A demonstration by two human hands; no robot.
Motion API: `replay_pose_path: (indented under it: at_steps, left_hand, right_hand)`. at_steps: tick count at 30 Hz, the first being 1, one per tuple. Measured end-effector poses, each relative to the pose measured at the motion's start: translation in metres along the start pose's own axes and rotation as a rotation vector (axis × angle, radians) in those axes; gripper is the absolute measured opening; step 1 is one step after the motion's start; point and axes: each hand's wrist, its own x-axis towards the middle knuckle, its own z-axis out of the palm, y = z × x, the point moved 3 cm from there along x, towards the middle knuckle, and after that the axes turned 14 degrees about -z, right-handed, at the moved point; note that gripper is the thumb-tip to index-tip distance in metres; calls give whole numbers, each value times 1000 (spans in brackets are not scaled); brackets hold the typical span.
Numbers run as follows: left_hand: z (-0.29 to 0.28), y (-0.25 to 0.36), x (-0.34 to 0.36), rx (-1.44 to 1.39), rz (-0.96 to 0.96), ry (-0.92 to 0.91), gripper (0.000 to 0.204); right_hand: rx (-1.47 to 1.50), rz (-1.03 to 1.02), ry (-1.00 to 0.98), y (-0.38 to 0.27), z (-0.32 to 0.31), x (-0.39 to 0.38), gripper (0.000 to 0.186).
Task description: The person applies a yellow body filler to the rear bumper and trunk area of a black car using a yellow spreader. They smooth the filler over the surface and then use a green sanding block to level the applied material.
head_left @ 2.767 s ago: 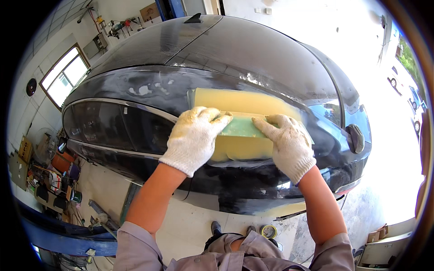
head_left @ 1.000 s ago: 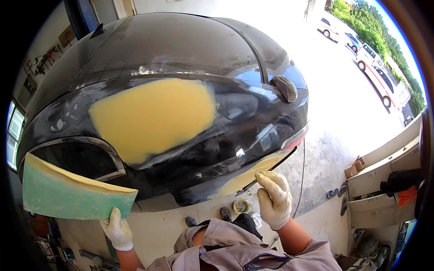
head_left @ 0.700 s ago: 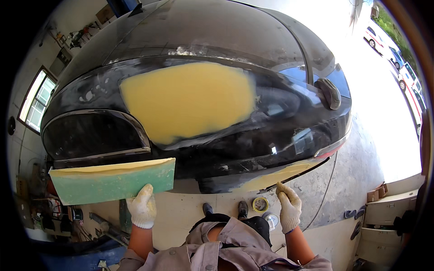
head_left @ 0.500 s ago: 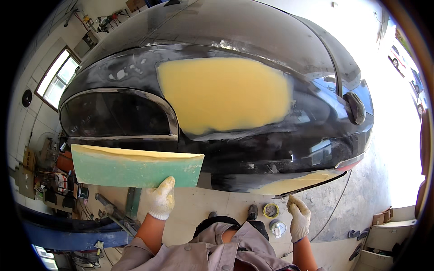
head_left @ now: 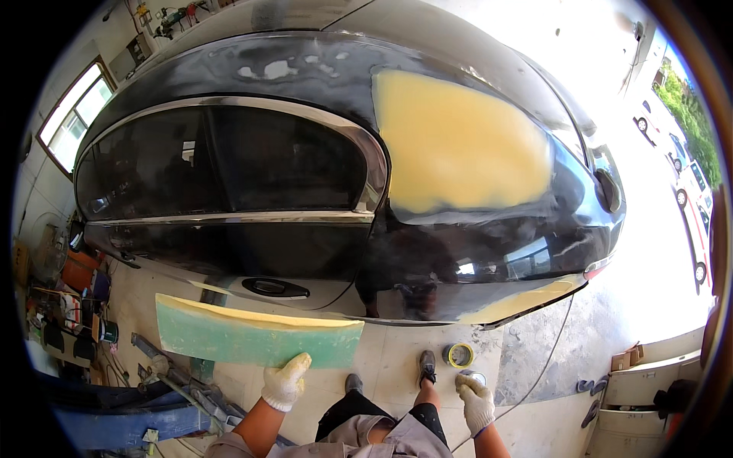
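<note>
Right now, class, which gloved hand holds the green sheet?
The left hand, thumb on the green sheet near its lower edge; the right hand is apart from it.

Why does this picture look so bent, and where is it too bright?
In the head view, fisheye distortion curves the car and black fills the corners; also in the head view, glare washes out the ground outside at right, while the green sheet looks fairly sharp.

The green sheet (head_left: 252,341) is yellow-edged, the black car (head_left: 347,164) yellow-patched, the gloves (head_left: 284,388) off-white.

Scuffed matt sheet (head_left: 256,337), glossy black car (head_left: 405,248)
</note>
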Motion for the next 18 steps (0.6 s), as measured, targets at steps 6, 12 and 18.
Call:
replay_pose_path:
  at_steps: [6, 12, 18]
  left_hand:
    - [-29, -35, -12, -61, -117, 156, 24]
    - [-16, -89, -11, -31, -138, 146, 27]
    - [-2, -167, -35, 297, -178, 232, 22]
  right_hand:
    - [-263, 308, -171, -33, 34, -45, 38]
    - [-380, 184, -249, 1, 5, -50, 41]
    - [-345, 232, -210, 100, -74, -50, 38]
